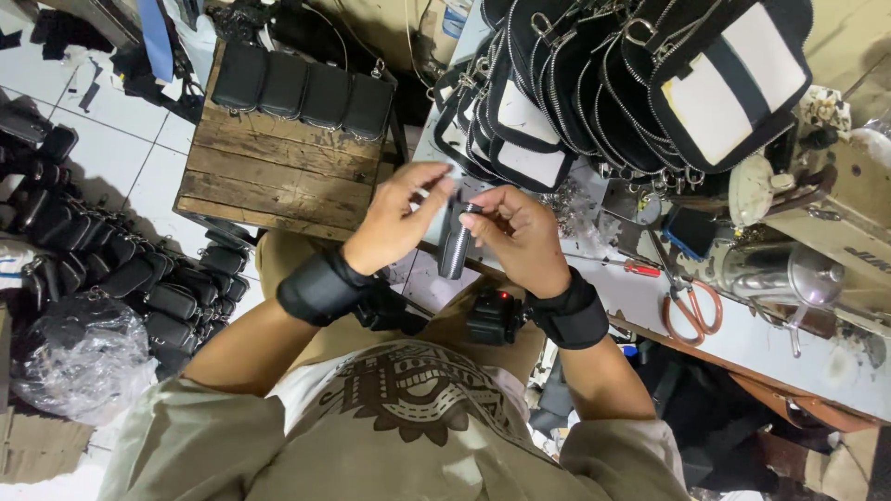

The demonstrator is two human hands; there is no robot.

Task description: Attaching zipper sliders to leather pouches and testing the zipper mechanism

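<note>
while both hands meet above the person's lap, the pale patches on the black pouches [650, 83] stand out most: plain cream rectangles, one on the face of each pouch, in a leaning stack along the top right of the sewing table [742, 343]. a smaller row of four plain black cases [302, 93] sits on the far edge of a wooden pallet table [278, 172], and more black cases [121, 269] lie heaped on the tiled floor at the left, beside a crumpled clear plastic bag [83, 357]. orange-handled scissors [691, 311] rest on the table near the right hand. the left hand [399, 223] and right hand [520, 237] each pinch the top of a narrow dark strap roll [455, 246], ribbed and greyish, hanging upright between them, fingers closed narrowly on it. both wrists wear black bands.
</note>
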